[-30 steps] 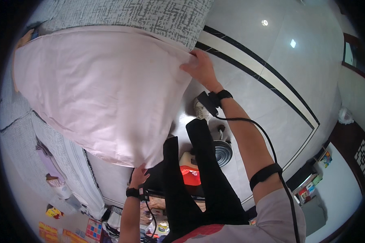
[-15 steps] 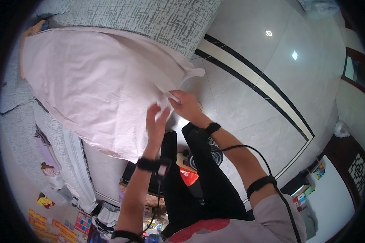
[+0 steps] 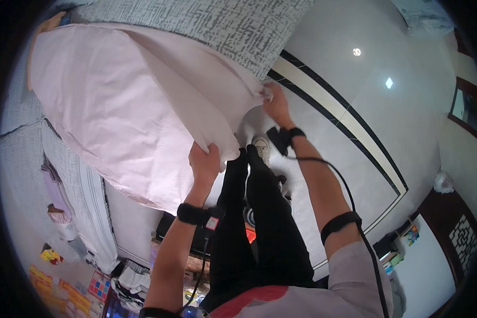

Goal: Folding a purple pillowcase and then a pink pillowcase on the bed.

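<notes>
A large pale pink sheet (image 3: 106,95) spreads over the left half of the view, with its near part lifted into a fold. My left hand (image 3: 204,163) is closed on the sheet's near edge, above my dark trousers. Farther out and to the right, my right hand (image 3: 276,106) pinches the sheet's right-hand corner, close to the grey patterned sofa. Between the two hands the edge sags in a curve. What lies beneath the sheet is mostly hidden.
The grey patterned sofa cover (image 3: 222,32) runs along the far side, and another grey cover (image 3: 71,175) lies at the left. Pale floor tiles (image 3: 350,127) carry a black-and-cream border strip (image 3: 344,119). A cable hangs along my right arm. Mixed household items (image 3: 135,278) crowd the lower left.
My right hand has moved away and to the right, from the near edge to the far corner. The left hand, loosely open before, now grips the edge, and a raised fold has formed.
</notes>
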Action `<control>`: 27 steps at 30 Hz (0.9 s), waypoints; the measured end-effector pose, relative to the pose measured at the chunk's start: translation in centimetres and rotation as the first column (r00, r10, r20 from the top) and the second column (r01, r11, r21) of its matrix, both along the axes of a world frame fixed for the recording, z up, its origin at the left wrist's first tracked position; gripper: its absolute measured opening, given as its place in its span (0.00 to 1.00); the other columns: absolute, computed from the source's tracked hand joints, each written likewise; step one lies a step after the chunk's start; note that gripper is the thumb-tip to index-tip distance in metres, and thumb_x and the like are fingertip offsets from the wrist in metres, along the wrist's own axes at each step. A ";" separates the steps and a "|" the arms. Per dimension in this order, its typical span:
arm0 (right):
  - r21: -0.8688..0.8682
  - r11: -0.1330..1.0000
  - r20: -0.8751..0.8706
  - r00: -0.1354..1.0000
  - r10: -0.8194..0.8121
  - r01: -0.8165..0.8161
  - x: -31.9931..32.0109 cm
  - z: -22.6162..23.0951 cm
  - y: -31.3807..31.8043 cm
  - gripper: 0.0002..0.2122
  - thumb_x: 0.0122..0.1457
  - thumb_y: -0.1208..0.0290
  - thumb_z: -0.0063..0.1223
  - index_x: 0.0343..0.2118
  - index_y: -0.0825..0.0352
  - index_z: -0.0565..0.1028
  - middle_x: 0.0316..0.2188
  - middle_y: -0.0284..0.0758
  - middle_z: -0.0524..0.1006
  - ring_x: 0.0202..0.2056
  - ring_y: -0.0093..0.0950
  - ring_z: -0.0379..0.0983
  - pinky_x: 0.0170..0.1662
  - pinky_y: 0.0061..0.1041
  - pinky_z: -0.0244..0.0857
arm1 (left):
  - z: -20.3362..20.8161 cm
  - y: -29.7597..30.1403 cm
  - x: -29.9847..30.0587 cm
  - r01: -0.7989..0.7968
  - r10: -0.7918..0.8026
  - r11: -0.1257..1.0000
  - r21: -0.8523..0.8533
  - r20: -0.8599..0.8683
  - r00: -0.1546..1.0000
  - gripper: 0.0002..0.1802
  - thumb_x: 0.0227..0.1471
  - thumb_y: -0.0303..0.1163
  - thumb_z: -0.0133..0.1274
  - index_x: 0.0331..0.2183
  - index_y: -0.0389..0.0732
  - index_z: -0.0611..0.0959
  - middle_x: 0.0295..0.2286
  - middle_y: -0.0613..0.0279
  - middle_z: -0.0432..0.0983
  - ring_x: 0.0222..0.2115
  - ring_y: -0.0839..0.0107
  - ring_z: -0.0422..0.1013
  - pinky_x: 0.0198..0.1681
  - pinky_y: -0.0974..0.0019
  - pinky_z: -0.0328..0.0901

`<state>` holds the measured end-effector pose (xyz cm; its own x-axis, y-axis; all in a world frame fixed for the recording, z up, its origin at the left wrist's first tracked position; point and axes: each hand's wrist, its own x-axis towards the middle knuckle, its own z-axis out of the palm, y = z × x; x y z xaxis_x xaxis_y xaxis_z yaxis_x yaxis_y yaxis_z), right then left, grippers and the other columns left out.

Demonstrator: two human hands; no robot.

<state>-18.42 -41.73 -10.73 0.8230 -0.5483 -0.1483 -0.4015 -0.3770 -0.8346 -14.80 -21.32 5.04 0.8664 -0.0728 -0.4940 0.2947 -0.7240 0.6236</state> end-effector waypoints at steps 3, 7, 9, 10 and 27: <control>0.137 0.924 -0.195 0.924 -0.328 0.357 0.5 -5.6 -5.4 0.12 0.42 0.71 0.44 0.31 0.71 0.68 0.28 0.44 0.68 0.35 0.42 0.64 0.39 0.32 0.58 | 1.0 -1.0 -0.2 -0.053 0.046 0.984 -0.167 -0.048 0.998 0.13 0.40 0.27 0.44 0.30 0.29 0.71 0.23 0.51 0.71 0.25 0.63 0.69 0.30 0.66 0.61; 0.588 0.585 -0.683 0.730 -0.012 0.559 -0.1 -7.4 -2.5 0.15 0.49 0.60 0.42 0.33 0.66 0.70 0.22 0.37 0.72 0.29 0.30 0.67 0.33 0.28 0.59 | 1.4 0.8 -0.2 -0.171 0.156 0.974 -0.149 -0.103 0.982 0.11 0.41 0.27 0.45 0.29 0.29 0.71 0.21 0.55 0.71 0.24 0.71 0.67 0.28 0.70 0.61; 0.796 0.299 -0.576 0.810 0.111 0.526 -1.4 -6.9 -3.2 0.17 0.49 0.57 0.44 0.37 0.64 0.68 0.23 0.32 0.70 0.25 0.22 0.63 0.30 0.22 0.57 | 1.2 -0.6 -0.6 -0.207 0.187 0.968 -0.143 -0.141 0.972 0.12 0.43 0.26 0.46 0.32 0.29 0.71 0.26 0.61 0.70 0.27 0.77 0.64 0.30 0.74 0.60; 0.818 0.117 -0.566 0.824 -0.003 0.562 -1.6 -7.2 -3.7 0.17 0.49 0.59 0.46 0.39 0.63 0.67 0.24 0.32 0.69 0.26 0.21 0.62 0.32 0.20 0.57 | 1.0 -1.8 -0.5 -0.251 0.222 0.957 -0.142 -0.193 0.956 0.12 0.43 0.26 0.47 0.32 0.29 0.71 0.26 0.61 0.70 0.27 0.78 0.64 0.29 0.75 0.60; 0.922 0.125 -0.379 0.919 0.109 0.365 -4.1 -4.4 -10.1 0.20 0.43 0.73 0.55 0.42 0.66 0.67 0.32 0.33 0.69 0.38 0.25 0.63 0.42 0.25 0.57 | 0.1 -9.2 -2.0 -0.264 0.235 0.954 0.141 0.192 0.953 0.09 0.42 0.25 0.47 0.27 0.29 0.71 0.21 0.56 0.70 0.21 0.72 0.66 0.24 0.71 0.60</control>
